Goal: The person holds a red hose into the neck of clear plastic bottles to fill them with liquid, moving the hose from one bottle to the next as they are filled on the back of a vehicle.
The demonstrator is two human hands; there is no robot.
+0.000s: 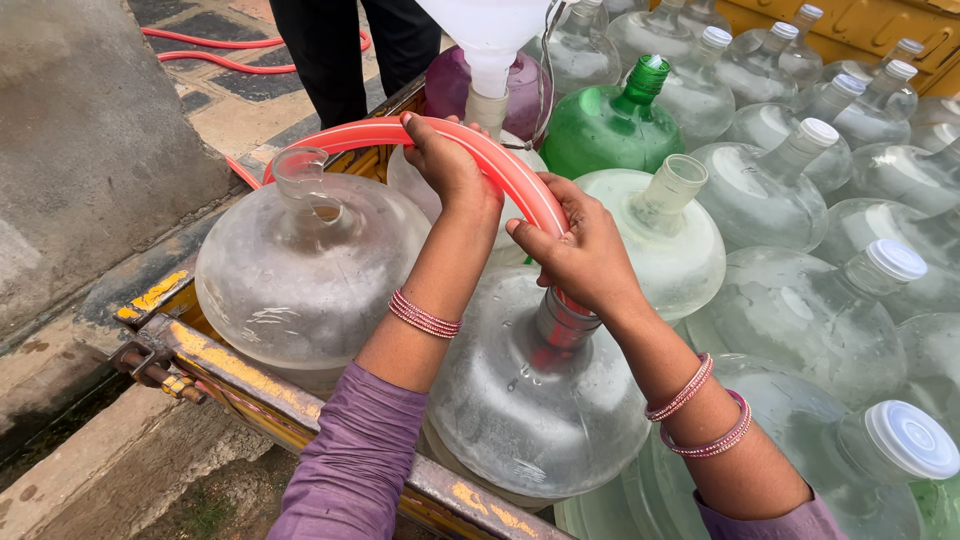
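I see both hands curled tight around the red hose (500,160): my left hand (447,165) grips its arch from above, and my right hand (580,255) clamps it just over the neck of the clear water jug (530,400) below. Beyond my left hand, a white funnel (490,40) sits in another jug's mouth.

No labels, signs, screens visible. Containers only: clear round water jugs (310,270) packed on cart, some white-capped (910,438); one green jug (610,125), one purple (455,85), both at rear.
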